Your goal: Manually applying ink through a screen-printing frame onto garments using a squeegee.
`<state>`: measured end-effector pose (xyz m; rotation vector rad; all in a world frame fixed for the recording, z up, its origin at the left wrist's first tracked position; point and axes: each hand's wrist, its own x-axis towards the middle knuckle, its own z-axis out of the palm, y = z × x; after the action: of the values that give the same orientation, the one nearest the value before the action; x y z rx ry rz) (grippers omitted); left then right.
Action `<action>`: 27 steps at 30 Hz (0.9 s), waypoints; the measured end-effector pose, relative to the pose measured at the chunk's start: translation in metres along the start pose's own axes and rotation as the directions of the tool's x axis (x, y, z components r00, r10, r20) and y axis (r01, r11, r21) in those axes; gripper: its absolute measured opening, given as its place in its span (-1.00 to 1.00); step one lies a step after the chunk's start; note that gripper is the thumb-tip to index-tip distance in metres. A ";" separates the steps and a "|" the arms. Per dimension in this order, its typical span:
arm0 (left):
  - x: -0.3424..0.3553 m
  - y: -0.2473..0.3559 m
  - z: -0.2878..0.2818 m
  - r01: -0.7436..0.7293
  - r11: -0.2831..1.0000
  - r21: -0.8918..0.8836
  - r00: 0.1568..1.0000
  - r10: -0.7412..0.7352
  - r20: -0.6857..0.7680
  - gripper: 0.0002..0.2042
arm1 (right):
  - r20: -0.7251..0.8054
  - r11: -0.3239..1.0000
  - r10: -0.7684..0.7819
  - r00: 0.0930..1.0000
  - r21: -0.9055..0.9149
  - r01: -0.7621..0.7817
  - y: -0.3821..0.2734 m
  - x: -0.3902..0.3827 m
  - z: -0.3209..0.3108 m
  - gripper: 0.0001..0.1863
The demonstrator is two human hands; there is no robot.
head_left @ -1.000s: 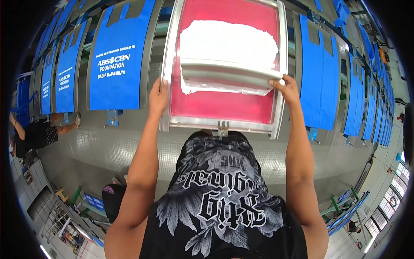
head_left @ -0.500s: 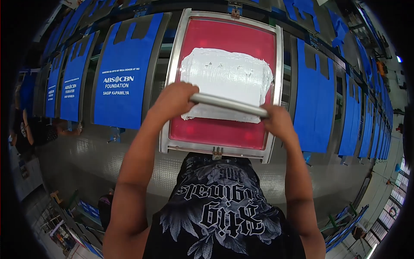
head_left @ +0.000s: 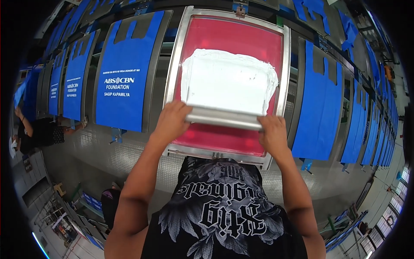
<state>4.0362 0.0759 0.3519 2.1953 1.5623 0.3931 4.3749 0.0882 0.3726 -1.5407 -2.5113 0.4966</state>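
Note:
Both of my hands grip a metal-handled squeegee point(head_left: 224, 117) that lies across a screen-printing frame point(head_left: 283, 82). My left hand point(head_left: 173, 120) is closed round its left end, and my right hand point(head_left: 271, 131) holds the right end. Beyond the handle, a broad patch of white ink point(head_left: 226, 80) with ragged edges covers the middle of the red screen mesh point(head_left: 235, 32). Bare red mesh shows on the near side of the squeegee. The blade's edge is hidden under the handle.
Blue cut-out bags lie on boards in a row: a printed one point(head_left: 120, 82) at left, a blank-looking one point(head_left: 320, 112) at right, several farther off. A hinge clamp point(head_left: 240, 9) joins the frame's far edge. At far left, another person point(head_left: 41, 131) reaches up to blue material.
My hands have drawn the squeegee toward me, to the near edge of the ink. The white ink behind it looks smoother. The person at far left has come further into view.

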 end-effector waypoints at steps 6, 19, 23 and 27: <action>-0.034 0.010 0.015 -0.008 0.994 -0.111 0.999 0.004 -0.040 -0.60 | 0.100 0.995 0.102 0.990 0.007 -0.103 -0.025 -0.026 0.003 -0.60; 0.125 -0.035 0.005 0.111 0.994 -0.022 0.992 -0.112 -0.049 -0.69 | 0.049 0.955 0.134 0.990 -0.272 -0.116 0.053 0.110 -0.005 -0.66; 0.128 -0.033 -0.020 0.167 0.985 0.041 0.985 -0.168 0.046 -0.69 | 0.198 0.954 0.179 0.964 -0.274 -0.121 0.040 0.126 -0.033 -0.67; -0.015 -0.005 0.011 0.068 0.997 0.037 0.993 -0.071 0.099 -0.65 | 0.204 0.981 0.144 0.968 -0.161 -0.112 0.001 -0.001 -0.003 -0.58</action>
<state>4.0317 0.0615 0.3402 2.1439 1.5966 0.2340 4.3770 0.0885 0.3756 -1.8031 -2.6740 0.5308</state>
